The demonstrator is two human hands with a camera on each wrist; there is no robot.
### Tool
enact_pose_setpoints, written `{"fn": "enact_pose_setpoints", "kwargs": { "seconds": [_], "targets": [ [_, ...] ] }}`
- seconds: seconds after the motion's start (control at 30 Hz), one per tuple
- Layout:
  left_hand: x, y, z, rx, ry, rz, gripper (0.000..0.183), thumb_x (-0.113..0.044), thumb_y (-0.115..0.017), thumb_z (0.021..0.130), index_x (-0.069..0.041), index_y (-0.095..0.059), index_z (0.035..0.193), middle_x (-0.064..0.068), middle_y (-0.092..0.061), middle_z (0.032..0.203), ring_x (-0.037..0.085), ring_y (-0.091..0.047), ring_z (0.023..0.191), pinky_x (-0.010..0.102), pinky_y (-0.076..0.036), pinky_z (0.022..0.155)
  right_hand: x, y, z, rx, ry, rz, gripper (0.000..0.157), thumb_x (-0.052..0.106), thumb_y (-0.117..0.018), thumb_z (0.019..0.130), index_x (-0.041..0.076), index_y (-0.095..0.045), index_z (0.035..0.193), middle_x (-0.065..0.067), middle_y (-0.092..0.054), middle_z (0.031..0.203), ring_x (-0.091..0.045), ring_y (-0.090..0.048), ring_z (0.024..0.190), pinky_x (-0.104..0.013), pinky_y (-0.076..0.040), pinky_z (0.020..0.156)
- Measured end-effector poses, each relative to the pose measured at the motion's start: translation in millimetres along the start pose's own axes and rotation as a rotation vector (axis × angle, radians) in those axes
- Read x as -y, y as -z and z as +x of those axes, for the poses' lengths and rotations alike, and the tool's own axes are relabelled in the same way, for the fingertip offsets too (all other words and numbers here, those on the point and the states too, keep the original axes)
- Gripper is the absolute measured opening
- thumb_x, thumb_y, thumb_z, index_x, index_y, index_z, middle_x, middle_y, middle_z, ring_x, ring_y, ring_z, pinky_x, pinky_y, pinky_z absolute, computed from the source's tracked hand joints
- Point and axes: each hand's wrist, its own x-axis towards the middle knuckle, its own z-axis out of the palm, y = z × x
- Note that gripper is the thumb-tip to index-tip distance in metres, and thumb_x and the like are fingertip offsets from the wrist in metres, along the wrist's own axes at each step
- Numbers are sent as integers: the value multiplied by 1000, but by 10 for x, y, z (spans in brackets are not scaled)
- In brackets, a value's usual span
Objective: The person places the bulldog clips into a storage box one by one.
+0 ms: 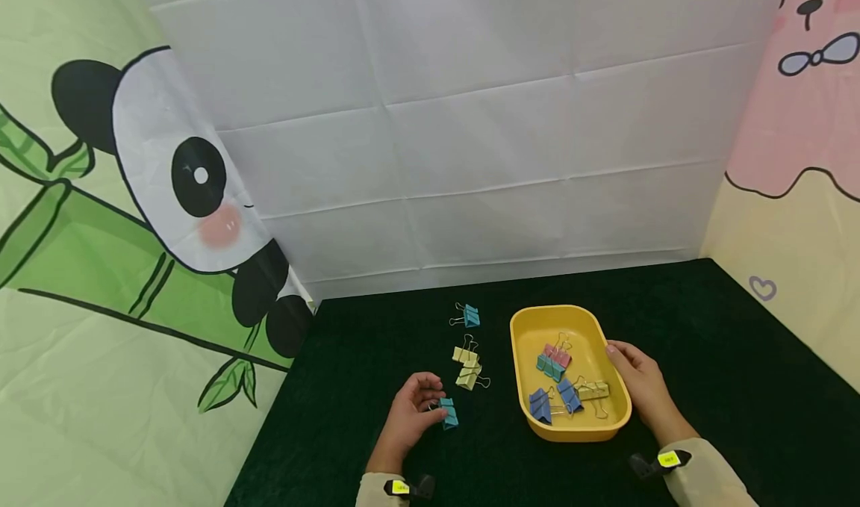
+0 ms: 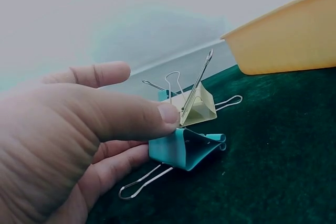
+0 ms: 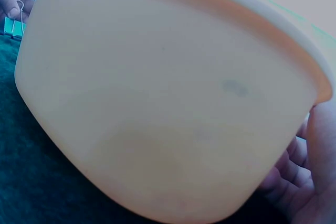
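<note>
My left hand (image 1: pixel 411 414) pinches a light blue binder clip (image 1: pixel 448 413) between thumb and fingers, low over the cloth. In the left wrist view the thumb lies on the side of that clip (image 2: pixel 176 148), and one wire handle points down toward the cloth. My right hand (image 1: pixel 641 387) grips the right side of a yellow plastic tray (image 1: pixel 524 387), thumb at the rim and fingers curled against the outer wall. Inside the tray lie a pink clip (image 1: pixel 557 355), a teal clip (image 1: pixel 550 367), a yellow clip (image 1: pixel 594 390) and two blue clips (image 1: pixel 540 405).
Two pale yellow binder clips (image 1: pixel 468 376) lie together on the dark green cloth (image 1: pixel 356 365), left of the tray. Behind them is another light blue clip (image 1: pixel 472 316). A white backdrop (image 1: pixel 470 156) rises at the far edge, with printed fabric on both sides.
</note>
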Motion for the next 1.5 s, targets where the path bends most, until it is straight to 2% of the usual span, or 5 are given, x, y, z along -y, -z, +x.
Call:
{"fn": "enact_pose_setpoints", "kwargs": {
  "seconds": [0.23, 0.53, 0.9, 1.17, 1.5],
  "targets": [
    [-24, 3, 23, -28, 1, 2, 48, 2, -75, 83, -2, -53, 126, 17, -57, 126, 28, -61, 118, 33, -52, 99, -1, 0, 9, -3, -8, 11, 78, 66, -40, 99, 7, -41, 150, -21, -51, 143, -17, -63, 104, -23, -55, 82],
    [-110, 11, 84, -39, -23, -33, 43, 0, -75, 87, 0, -53, 124, 25, -55, 128, 29, -61, 120, 33, -51, 100, -12, -6, 10, -7, -15, 15, 80, 67, -40, 99, 6, -40, 150, -22, -51, 143, -19, -63, 105, -24, -55, 82],
    [-285, -93, 319, -45, -69, -62, 39, -1, -76, 87, -4, -56, 120, 23, -59, 128, 28, -60, 120, 29, -50, 100, -8, -13, 8, -7, -20, 24, 77, 65, -40, 100, 6, -40, 151, -22, -51, 142, -20, -63, 105, -25, -56, 82],
    [-386, -289, 475, -47, -147, -92, 36, 1, -75, 87, -2, -56, 117, 21, -64, 124, 29, -61, 117, 28, -51, 96, -4, -7, -3, -7, -24, 18, 78, 65, -41, 100, 6, -40, 151, -22, -51, 142, -20, -63, 106, -25, -56, 82],
    [-625, -696, 578, -47, -220, -153, 32, 1, -76, 87, -3, -60, 114, 14, -66, 118, 29, -61, 113, 28, -53, 96, 2, -20, 2, -11, -23, 16, 79, 67, -41, 99, 6, -40, 151, -21, -52, 142, -20, -63, 105, -25, -56, 82]
  ]
}}
